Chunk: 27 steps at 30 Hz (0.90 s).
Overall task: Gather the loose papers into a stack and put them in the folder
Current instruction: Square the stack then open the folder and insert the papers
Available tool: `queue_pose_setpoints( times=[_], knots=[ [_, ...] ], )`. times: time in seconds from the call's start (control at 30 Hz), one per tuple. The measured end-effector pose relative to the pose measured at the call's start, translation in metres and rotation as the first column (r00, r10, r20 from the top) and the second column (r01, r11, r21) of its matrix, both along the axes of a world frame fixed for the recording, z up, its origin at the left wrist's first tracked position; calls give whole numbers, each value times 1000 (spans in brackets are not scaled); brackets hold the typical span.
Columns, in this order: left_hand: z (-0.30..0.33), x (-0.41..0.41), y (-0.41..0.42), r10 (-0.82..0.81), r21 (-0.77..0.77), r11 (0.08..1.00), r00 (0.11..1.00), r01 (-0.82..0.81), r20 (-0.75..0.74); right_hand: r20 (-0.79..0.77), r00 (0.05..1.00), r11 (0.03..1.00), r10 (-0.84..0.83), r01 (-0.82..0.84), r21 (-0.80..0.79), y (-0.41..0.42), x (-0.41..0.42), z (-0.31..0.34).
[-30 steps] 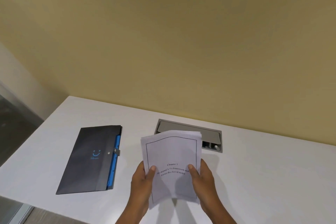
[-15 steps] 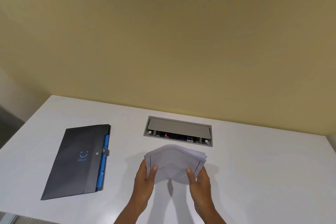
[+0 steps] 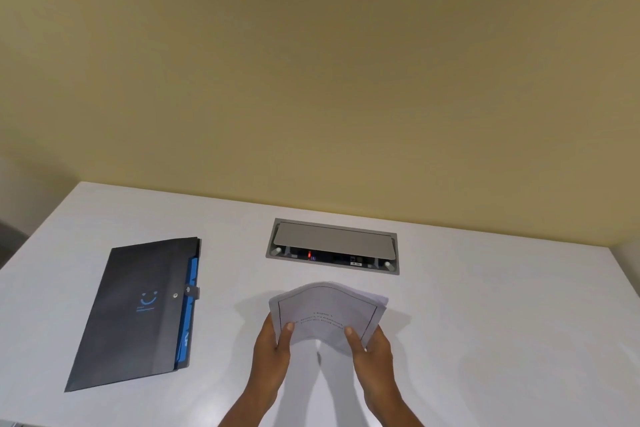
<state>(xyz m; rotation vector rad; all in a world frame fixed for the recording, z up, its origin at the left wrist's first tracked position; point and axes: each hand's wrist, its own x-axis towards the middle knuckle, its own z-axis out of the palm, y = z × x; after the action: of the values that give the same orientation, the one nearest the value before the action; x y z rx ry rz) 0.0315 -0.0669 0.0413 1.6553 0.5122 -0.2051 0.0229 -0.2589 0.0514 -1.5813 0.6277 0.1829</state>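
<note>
- Stack of papers (image 3: 327, 314): held above the white bench (image 3: 485, 340), near its front edge and just in front of the grey cable box (image 3: 332, 246); the sheets bow upward in the middle, and their far edges fan slightly at the right corner.
- Top sheet: a thin black border frames a few centred lines of print, too blurred to read.
- Left hand (image 3: 273, 354): fingers closed on the stack's left edge, thumb on top of the sheet.
- Right hand (image 3: 372, 354): fingers closed on the stack's right edge, thumb likewise on top.
- Folder (image 3: 135, 315): dark grey, lying flat on the bench well to the left of the papers and apart from them; its snap tab is fastened over the right edge, where blue dividers show.
- Folder cover: a blue smiling-face logo with a small blue line of text beneath, illegible.
- Cable box: recessed in the bench, lid partly raised; a red light and a small white label show inside, the label's writing unreadable.
</note>
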Motion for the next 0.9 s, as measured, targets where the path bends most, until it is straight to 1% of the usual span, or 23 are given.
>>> queue_pose_setpoints(
  times=[0.17, 0.3, 0.4, 0.5, 0.57, 0.67, 0.7, 0.73, 0.8, 0.87, 0.9],
  knots=[
    [0, -1, 3, -23, 19, 1000, 1000, 23, 4, -30, 999, 1000, -12, 12, 9, -3, -1, -5],
    [2, -1, 5, -30, 2, 1000, 1000, 30, 2, -28, 1000, 1000, 9, -9, 7, -1, -1, -4],
    [5, 4, 14, -44, -1, 999, 999, 44, 8, -11, 999, 999, 44, -45, -23, -3, 4, 2],
    [3, 10, 33, -71, 64, 995, 997, 72, -9, -39, 990, 989, 132, -135, -67, -5, 7, 6],
    [-2, 12, 51, -57, 118, 991, 998, 61, -35, -68, 982, 981, 175, -180, -76, -5, 6, 3],
    [-14, 12, 88, -3, 190, 982, 996, 20, -86, -131, 980, 985, 147, -157, -72, -7, 0, -7],
    [-20, 11, 102, 29, 250, 968, 995, -4, -94, -165, 980, 989, 114, -127, -70, -7, -2, -11],
    [-24, 11, 116, 62, 357, 934, 993, -23, -96, -200, 977, 993, 76, -92, -72, -8, -6, -15],
    [-31, 10, 145, 136, 579, 814, 986, -54, -100, -255, 967, 994, 10, -39, -107, -11, -12, -22],
    [-34, 13, 172, 172, 688, 723, 982, -68, -84, -282, 959, 985, -22, -28, -171, -14, -18, -27],
    [-36, 16, 186, 150, 724, 689, 985, -40, -89, -289, 957, 979, -30, -29, -200, -15, -20, -28]
  ],
)
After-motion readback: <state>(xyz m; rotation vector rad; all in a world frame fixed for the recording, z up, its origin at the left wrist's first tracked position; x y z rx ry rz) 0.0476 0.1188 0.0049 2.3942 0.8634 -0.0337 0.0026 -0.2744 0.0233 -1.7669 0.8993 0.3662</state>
